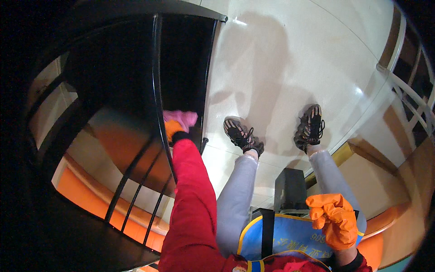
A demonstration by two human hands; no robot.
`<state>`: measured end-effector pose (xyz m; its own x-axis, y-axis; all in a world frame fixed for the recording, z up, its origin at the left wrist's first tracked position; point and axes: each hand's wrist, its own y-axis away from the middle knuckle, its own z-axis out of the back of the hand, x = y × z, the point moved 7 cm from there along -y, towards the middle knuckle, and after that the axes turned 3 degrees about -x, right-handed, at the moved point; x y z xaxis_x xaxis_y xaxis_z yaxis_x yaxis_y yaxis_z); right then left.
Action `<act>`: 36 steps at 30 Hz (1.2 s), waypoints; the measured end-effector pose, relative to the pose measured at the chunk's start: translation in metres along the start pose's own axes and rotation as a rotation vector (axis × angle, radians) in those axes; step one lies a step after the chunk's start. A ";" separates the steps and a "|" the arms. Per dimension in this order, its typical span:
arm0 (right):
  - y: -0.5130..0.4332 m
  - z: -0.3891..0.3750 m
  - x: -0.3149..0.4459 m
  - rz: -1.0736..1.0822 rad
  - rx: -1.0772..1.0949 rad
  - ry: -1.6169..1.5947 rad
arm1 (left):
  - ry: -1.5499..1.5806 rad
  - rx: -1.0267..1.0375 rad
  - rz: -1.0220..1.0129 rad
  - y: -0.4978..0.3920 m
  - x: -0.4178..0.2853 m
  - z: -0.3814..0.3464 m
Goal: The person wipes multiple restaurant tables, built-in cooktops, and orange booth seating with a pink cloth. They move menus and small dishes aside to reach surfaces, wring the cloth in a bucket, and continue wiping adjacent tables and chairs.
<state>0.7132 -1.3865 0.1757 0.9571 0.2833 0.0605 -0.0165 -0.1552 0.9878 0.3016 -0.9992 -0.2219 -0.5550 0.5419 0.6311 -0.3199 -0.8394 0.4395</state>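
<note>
My left hand (pixel 173 128), in an orange glove, reaches out to the left and grips a pink cloth (pixel 185 119). Cloth and hand are at a dark panel within a black metal frame (pixel 157 68), partly behind one of its bars. Close to my body, my right hand (pixel 334 219) wears an orange glove too. Its fingers are loosely curled, with nothing visible in them. Beneath it is a blue apron (pixel 289 234) with yellow edging and writing.
Pale floor tiles (pixel 258 68) lie around my shoes (pixel 242 135). A dark box-shaped object (pixel 289 190) stands between my legs. Thin black bars (pixel 134 197) rise at the lower left, with an orange surface (pixel 81 190) behind them. Whitish curved rails (pixel 407 88) stand at the right.
</note>
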 end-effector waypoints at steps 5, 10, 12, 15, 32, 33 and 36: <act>-0.003 -0.008 -0.007 -0.028 0.002 -0.020 | 0.628 -0.481 0.249 -0.036 -0.027 0.145; -0.005 -0.013 -0.017 -0.097 0.017 0.035 | 0.749 -0.375 0.001 0.057 -0.057 0.149; -0.006 -0.016 -0.020 -0.063 0.043 0.006 | 0.615 -0.148 0.069 0.100 -0.043 0.107; -0.008 -0.012 -0.034 -0.146 0.066 -0.020 | 0.448 0.532 0.190 0.163 -0.020 0.022; 0.020 0.025 -0.057 0.138 0.515 -0.196 | 0.964 0.257 -0.478 0.225 0.066 0.333; 0.039 0.034 -0.047 0.163 0.511 -0.219 | 1.039 0.238 -0.504 0.225 0.066 0.369; 0.113 0.056 -0.008 0.393 0.532 -0.206 | 1.318 0.324 -0.575 0.232 0.064 0.464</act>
<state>0.7197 -1.4594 0.2784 0.9455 -0.0660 0.3189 -0.2795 -0.6672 0.6905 0.5476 -1.1398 0.2172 -0.7532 0.2124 -0.6226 -0.6501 -0.3849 0.6552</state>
